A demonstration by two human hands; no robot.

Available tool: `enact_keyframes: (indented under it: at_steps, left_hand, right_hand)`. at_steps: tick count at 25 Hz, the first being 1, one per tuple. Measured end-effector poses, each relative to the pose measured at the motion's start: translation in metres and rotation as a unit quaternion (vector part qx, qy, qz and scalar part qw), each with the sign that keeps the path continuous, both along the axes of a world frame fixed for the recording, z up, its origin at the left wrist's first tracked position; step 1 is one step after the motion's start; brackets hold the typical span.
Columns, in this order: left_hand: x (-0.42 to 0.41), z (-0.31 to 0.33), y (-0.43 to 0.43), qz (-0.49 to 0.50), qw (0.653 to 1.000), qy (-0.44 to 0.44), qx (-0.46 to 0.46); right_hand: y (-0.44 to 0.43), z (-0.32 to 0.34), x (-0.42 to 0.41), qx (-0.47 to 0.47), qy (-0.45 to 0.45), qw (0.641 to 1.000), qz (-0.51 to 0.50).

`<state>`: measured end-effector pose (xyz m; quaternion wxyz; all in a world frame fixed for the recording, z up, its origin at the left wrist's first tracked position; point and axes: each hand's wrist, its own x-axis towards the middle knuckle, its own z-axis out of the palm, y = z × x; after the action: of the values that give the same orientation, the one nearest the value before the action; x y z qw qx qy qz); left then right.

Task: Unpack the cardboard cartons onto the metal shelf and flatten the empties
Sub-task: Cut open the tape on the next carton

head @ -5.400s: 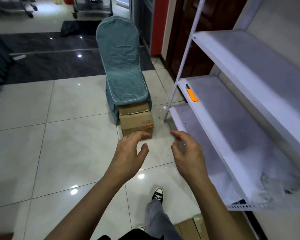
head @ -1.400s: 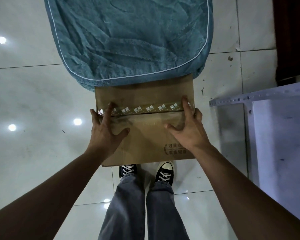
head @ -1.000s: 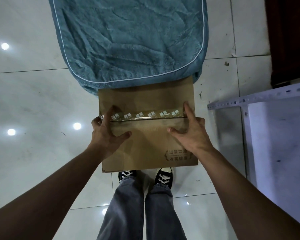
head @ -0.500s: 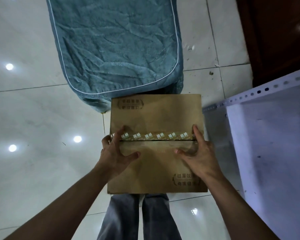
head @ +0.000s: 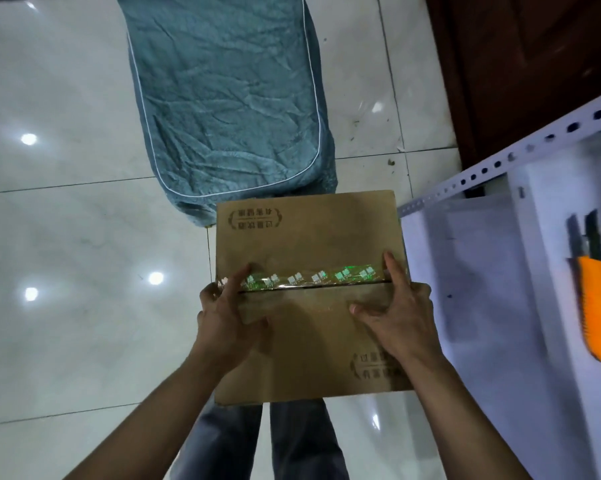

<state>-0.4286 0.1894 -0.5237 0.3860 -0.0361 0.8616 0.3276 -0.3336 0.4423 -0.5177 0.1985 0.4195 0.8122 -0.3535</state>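
The cardboard carton [head: 309,258] is held in front of the person, above the tiled floor [head: 67,237], with the metal shelf [head: 482,271] at 3 o'clock and a blue-covered chair [head: 222,98] at 12. Both hands clasp it — the left hand [head: 228,320] and right hand [head: 401,317] have fingers laid over the taped seam [head: 309,277], which gapes slightly. To do this well, I'd keep the carton level and swing it slowly toward the shelf, clear of the orange knife [head: 598,313] lying there.
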Motion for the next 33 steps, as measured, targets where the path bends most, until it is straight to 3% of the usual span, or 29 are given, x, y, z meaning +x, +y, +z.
enact_keyframes:
  at_steps: [8, 18, 24, 33]
  left_hand:
    - [-0.036, 0.131, 0.006, 0.012, 0.993, 0.105, -0.045]
    - [-0.078, 0.234, 0.004, 0.057, 0.99, 0.117, -0.046]
    - [-0.126, 0.253, -0.003, 0.079, 0.987, 0.137, -0.039]
    - [-0.237, 0.244, -0.015, 0.097, 0.989, 0.111, 0.001]
  right_hand:
    - [0.002, 0.129, -0.028, 0.028, 0.042, 0.999, 0.009]
    - [0.007, 0.235, -0.086, 0.041, 0.049, 0.997, 0.043]
    - [-0.008, 0.253, -0.135, 0.043, 0.081, 0.996, 0.025]
    - [-0.02, 0.228, -0.252, 0.048, 0.082, 0.995, 0.024]
